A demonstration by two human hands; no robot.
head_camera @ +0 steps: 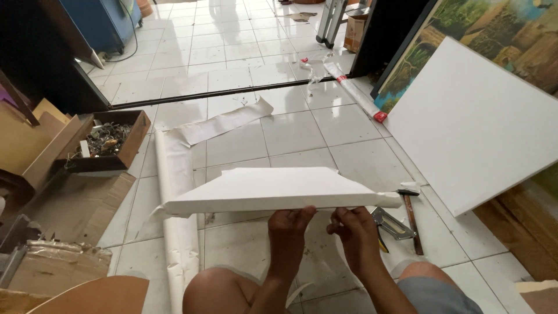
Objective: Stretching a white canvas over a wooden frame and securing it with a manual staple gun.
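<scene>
I hold a flat white stretched canvas (273, 189) nearly level in front of me, above the tiled floor. My left hand (288, 232) grips its near edge at the middle. My right hand (356, 232) pinches the same edge just to the right. Loose canvas cloth folds over the frame's right corner (388, 199). My bare knees show at the bottom of the view.
A hammer (411, 216) and a staple gun (390, 225) lie on the tiles to my right. A roll of white canvas (177, 192) stretches along the floor on the left. A large blank canvas (471, 125) leans against paintings at right. A box of hardware (107, 142) and cardboard sit at left.
</scene>
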